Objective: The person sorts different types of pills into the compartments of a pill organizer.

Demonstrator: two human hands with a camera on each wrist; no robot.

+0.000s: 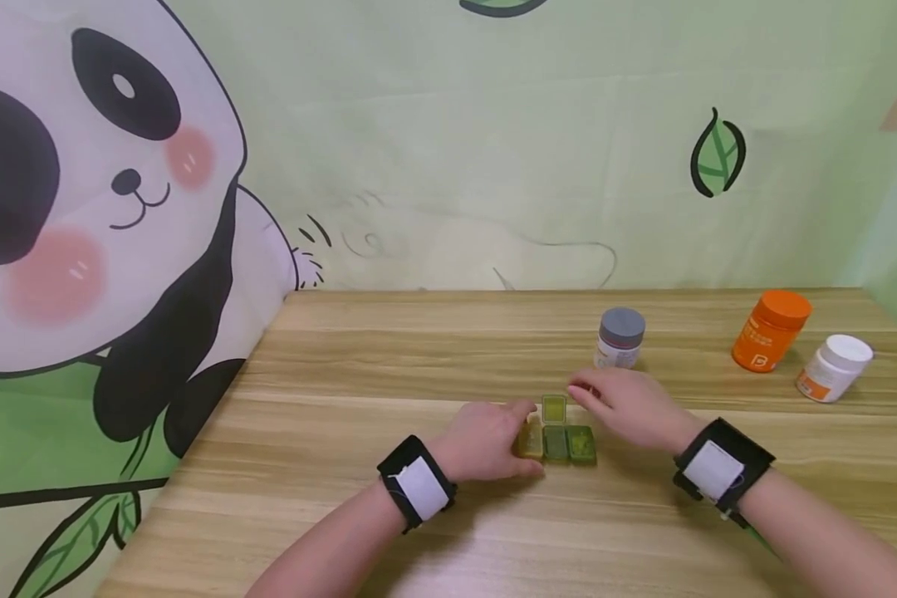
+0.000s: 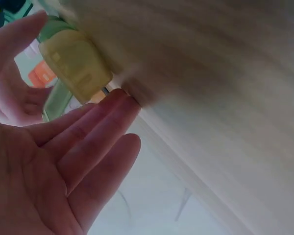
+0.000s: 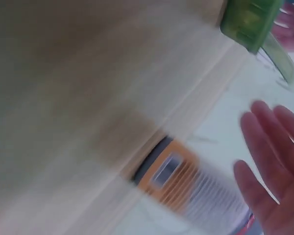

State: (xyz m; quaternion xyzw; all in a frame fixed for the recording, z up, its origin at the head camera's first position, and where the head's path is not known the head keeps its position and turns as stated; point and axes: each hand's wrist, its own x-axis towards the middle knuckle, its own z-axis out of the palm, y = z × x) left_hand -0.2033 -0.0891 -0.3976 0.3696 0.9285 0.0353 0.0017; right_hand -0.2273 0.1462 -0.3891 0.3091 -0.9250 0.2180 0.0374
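Observation:
A small pill organizer [image 1: 556,444] with yellow and green compartments sits on the wooden table. The lid [image 1: 554,409] of its middle compartment is raised at the back. My left hand [image 1: 489,440] holds the yellow end [image 2: 76,63], thumb at the front and fingers along the back. Just right of the raised lid is my right hand [image 1: 631,407], apart from the organizer. In the right wrist view its fingers [image 3: 269,147] are loosely extended with nothing in them. Behind that hand stands a grey-capped bottle [image 1: 620,339], whose orange-and-white striped label shows in the right wrist view.
Farther right on the table are an orange bottle [image 1: 772,330] and a white bottle [image 1: 835,368] with an orange label. A panda-printed cloth backdrop [image 1: 433,149] rises along the table's back edge. Black bands with white patches circle both wrists.

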